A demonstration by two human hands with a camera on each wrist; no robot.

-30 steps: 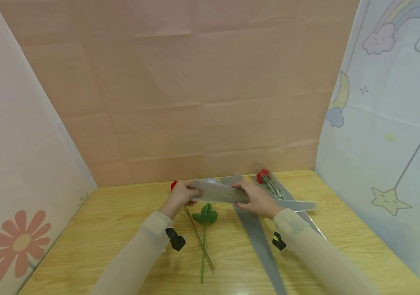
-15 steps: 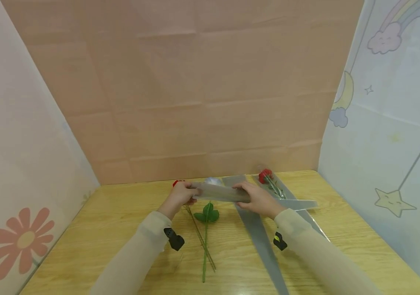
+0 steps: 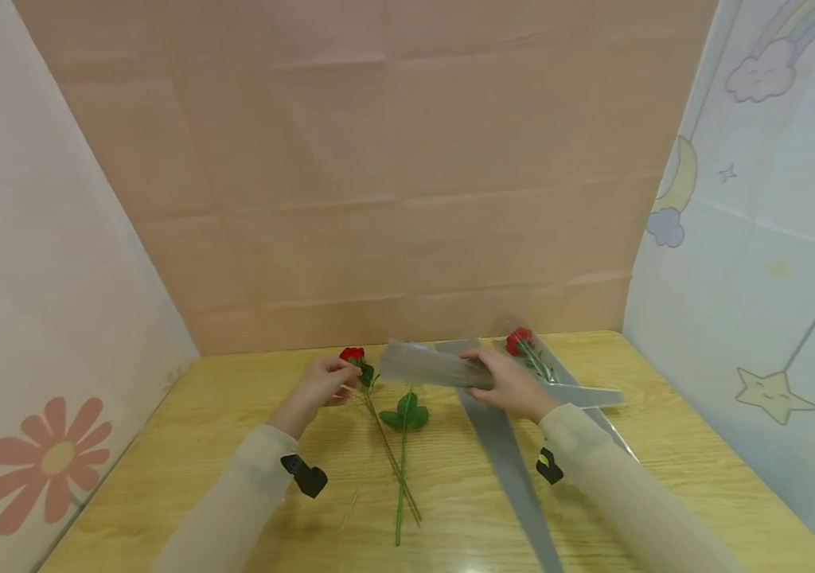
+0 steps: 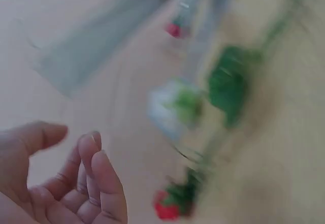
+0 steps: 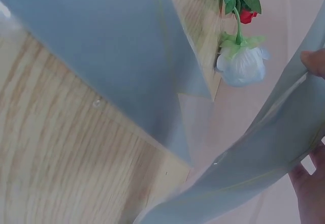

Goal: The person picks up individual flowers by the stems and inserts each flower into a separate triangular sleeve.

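The left hand [image 3: 320, 385], fingers loosely bent and empty, has left the gray wrapper [image 3: 427, 367] for the red rose [image 3: 352, 355]. The right hand [image 3: 511, 383] alone grips the wrapper.

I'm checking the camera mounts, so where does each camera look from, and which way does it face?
Head: worn on the head, facing forward and down at the table; the left hand, right hand and both forearms show.
Left wrist: on that wrist, looking past the left hand toward a white flower and red rose; the view is blurred.
Right wrist: on that wrist, looking across table and rolled grey wrap; the right hand gripping it shows at the right edge.
Both wrist views share the white flower and wrap.
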